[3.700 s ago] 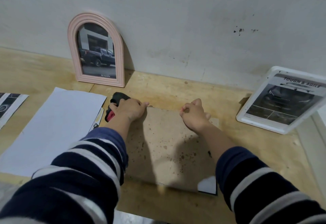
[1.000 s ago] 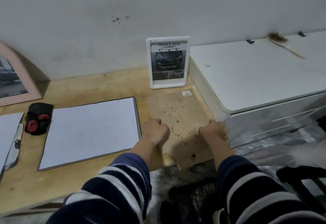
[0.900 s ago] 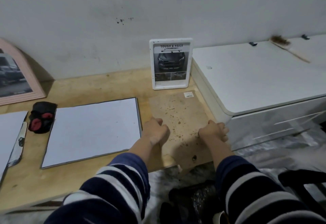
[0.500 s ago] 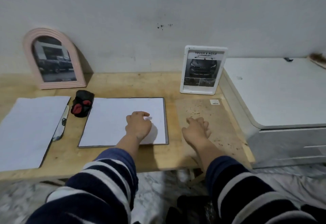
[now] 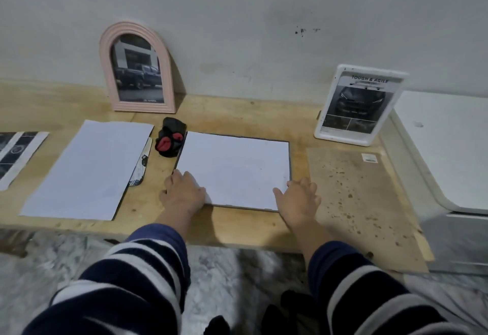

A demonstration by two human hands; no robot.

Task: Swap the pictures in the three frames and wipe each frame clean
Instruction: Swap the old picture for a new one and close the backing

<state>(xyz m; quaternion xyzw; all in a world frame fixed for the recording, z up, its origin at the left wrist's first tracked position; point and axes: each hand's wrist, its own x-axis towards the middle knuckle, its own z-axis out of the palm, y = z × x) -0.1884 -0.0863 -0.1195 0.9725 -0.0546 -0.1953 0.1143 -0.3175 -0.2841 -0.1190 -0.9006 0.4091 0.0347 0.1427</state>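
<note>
On the wooden table (image 5: 237,120), a dark-edged frame (image 5: 235,172) lies flat, white sheet uppermost. Left hand (image 5: 183,193) rests on its near-left corner; right hand (image 5: 297,197) rests at its near-right corner, fingers extended. Whether either hand grips the edge cannot be determined. A speckled backing board (image 5: 356,192) lies just right. An arched pink frame (image 5: 137,68) and a white frame (image 5: 359,105) lean against the wall.

1. Wooden tabletop (image 5: 264,120), pale and worn, running left to right against the wall.
2. Grey wall (image 5: 237,17), carrying a few dark specks (image 5: 301,31) toward the right.
3. White cabinet (image 5: 449,149), standing at the right end of the tabletop, its top bare apart from a small mark.
4. Marbled grey floor (image 5: 224,268), visible below the near edge of the tabletop.
</note>
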